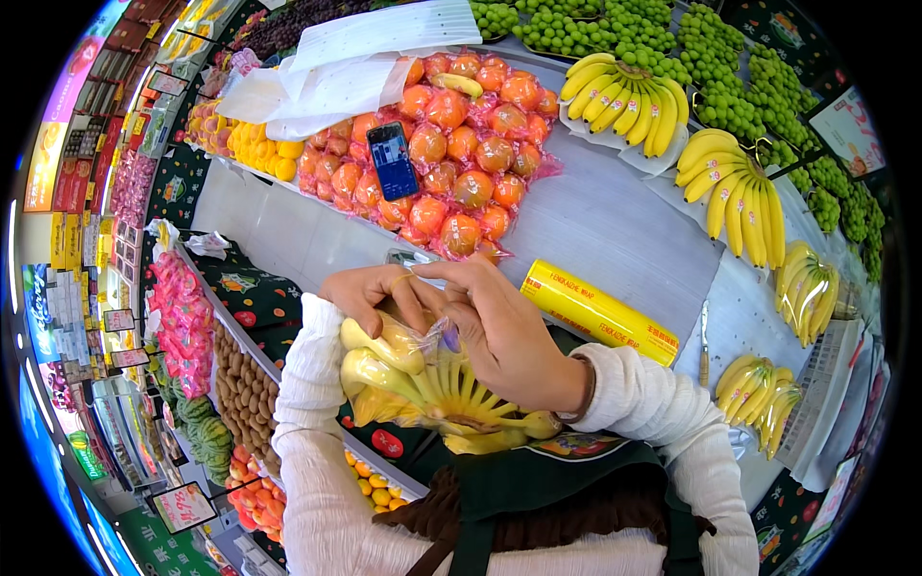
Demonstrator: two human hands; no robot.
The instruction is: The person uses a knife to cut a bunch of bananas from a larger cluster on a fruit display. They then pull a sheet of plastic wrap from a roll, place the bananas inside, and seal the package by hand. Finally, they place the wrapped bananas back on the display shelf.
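Note:
A bunch of bananas (461, 396) in clear plastic film lies against my front, below both hands. My left hand (389, 291) is bent over the bunch's upper left part, fingers curled at the film. My right hand (504, 335) reaches in from the right, its thumb and fingers near a gathered bit of film and a small purple spot. The film is so clear that I cannot tell how firmly either hand grips it. A yellow roll of plastic wrap (601, 311) lies on the counter just beyond my right wrist.
Wrapped round orange fruits (461, 144) carry a smartphone (392, 161) and a single banana (457, 84). A knife (704, 345) lies right of the roll. Banana bunches (735, 194) line the counter's right side, with green grapes (720, 72) behind. Kiwifruits (245, 389) fill a stand at left.

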